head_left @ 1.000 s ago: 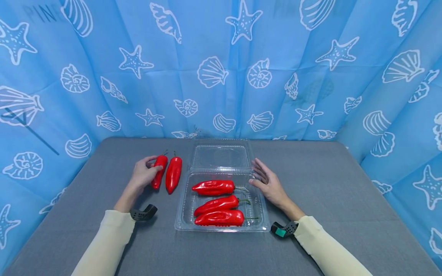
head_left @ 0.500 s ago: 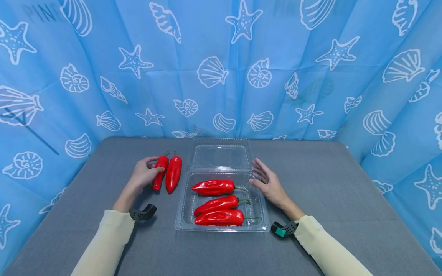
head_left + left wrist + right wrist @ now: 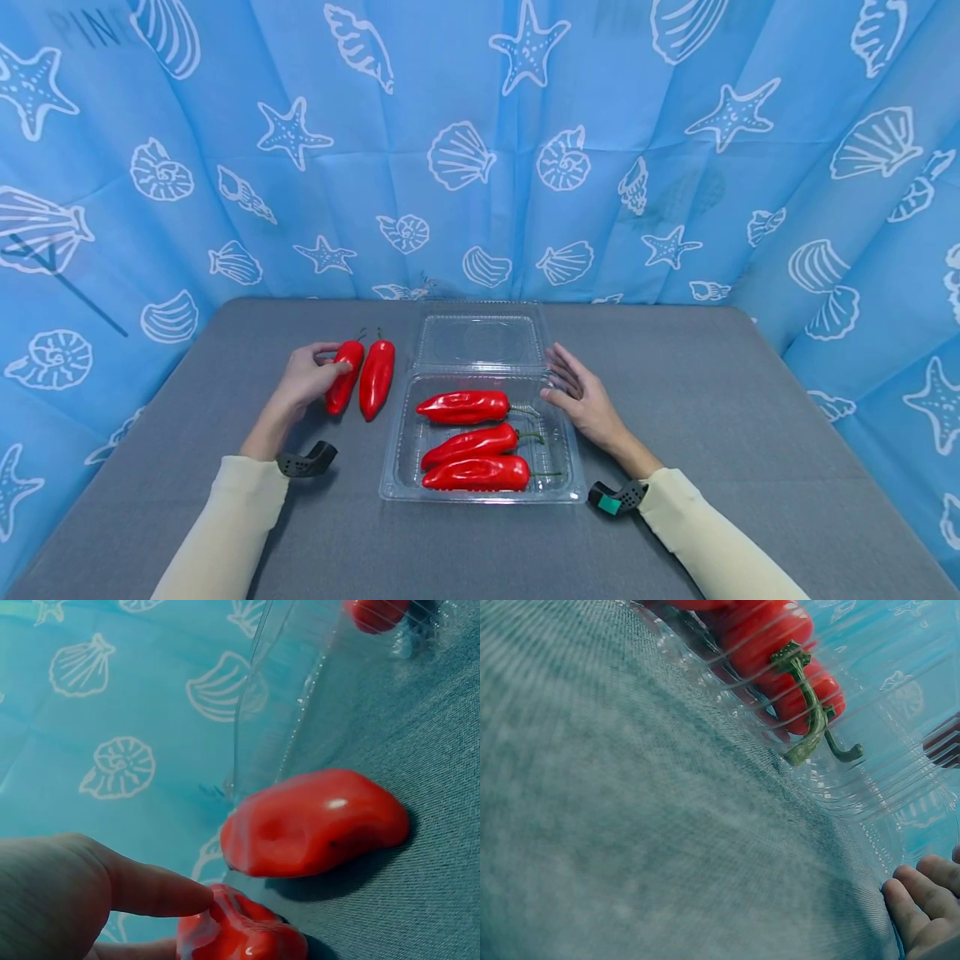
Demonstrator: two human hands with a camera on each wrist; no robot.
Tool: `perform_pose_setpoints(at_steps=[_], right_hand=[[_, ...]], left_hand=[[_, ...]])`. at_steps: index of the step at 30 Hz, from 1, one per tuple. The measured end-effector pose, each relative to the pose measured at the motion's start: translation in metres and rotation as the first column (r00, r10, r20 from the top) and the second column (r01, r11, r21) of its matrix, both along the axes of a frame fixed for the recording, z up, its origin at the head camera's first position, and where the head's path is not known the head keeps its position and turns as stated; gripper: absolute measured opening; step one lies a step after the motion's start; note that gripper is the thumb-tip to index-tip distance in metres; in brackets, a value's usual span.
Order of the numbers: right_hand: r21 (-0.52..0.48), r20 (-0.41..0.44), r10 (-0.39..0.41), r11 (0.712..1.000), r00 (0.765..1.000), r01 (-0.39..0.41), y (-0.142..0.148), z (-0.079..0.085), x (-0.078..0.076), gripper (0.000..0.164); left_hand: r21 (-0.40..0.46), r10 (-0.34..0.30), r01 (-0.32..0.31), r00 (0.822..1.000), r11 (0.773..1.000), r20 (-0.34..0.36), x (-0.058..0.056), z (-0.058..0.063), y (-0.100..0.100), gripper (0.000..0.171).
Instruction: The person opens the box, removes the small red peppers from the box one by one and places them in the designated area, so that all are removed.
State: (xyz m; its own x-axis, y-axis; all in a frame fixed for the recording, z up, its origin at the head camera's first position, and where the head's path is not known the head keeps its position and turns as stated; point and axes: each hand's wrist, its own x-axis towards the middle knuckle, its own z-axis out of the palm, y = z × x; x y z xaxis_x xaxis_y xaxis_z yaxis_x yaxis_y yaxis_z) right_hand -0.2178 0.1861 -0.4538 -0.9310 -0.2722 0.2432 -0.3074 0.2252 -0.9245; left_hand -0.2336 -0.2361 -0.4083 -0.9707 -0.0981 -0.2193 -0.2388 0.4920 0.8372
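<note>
At the left of the head view, my left hand [image 3: 307, 373] pinches a long red pepper [image 3: 346, 379] between thumb and fingers. In the left wrist view the thumb lies against that pepper [image 3: 247, 930], whose lower part is cut off by the frame. A second red pepper [image 3: 377, 379] lies just to its right on the table. The clear plastic clamshell container [image 3: 483, 497] stands open, with three red peppers [image 3: 476, 473] lying crosswise in its base. My right hand [image 3: 588, 404] rests at its right rim, fingers extended, thumb by the edge.
The container's raised clear lid [image 3: 480, 337] extends toward the back edge of the grey table [image 3: 690, 400]. A blue curtain [image 3: 487, 225] with white shells and starfish hangs behind the table and at both sides.
My left hand has shifted slightly left with the pepper, after a small move right, widening the gap to the neighbouring pepper. The right hand and container have stayed in place.
</note>
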Motion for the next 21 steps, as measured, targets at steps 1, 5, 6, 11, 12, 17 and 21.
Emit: perform_pose_setpoints(at_steps=[1, 5, 6, 11, 12, 17, 21], right_hand=[[0.002, 0.001, -0.001, 1.000, 1.000, 0.001, 0.0000, 0.0001, 0.0002, 0.077], [0.004, 0.000, -0.004, 1.000, 1.000, 0.004, -0.0001, 0.0005, 0.0006, 0.077], [0.003, -0.001, -0.004, 1.000, 1.000, 0.004, -0.0001, 0.0006, 0.0006, 0.077], [-0.006, -0.001, -0.002, 1.000, 1.000, 0.002, -0.0009, 0.0005, 0.0002, 0.077], [-0.004, -0.001, -0.002, 1.000, 1.000, 0.002, -0.0009, 0.0006, 0.0003, 0.077], [0.001, -0.001, -0.002, 1.000, 1.000, 0.002, -0.0009, 0.0005, 0.0005, 0.077], [-0.001, -0.005, -0.001, 1.000, 1.000, 0.001, -0.0006, 0.0005, 0.0006, 0.077]], left_hand=[[-0.001, 0.000, 0.000, 1.000, 1.000, 0.001, 0.0002, 0.0002, -0.0009, 0.059], [-0.007, 0.003, -0.003, 1.000, 1.000, 0.006, 0.0007, 0.0011, -0.0042, 0.059], [-0.009, 0.005, -0.005, 1.000, 1.000, 0.008, 0.0005, 0.0012, -0.0048, 0.058], [-0.014, 0.009, -0.009, 1.000, 1.000, 0.015, -0.0004, 0.0006, -0.0052, 0.058], [-0.013, 0.006, -0.006, 1.000, 1.000, 0.014, -0.0006, 0.0003, -0.0051, 0.058], [-0.002, -0.010, 0.010, 1.000, 1.000, 0.006, -0.0007, -0.0010, -0.0037, 0.058], [-0.001, -0.015, 0.015, 1.000, 1.000, -0.003, -0.0004, -0.0015, -0.0027, 0.059]])
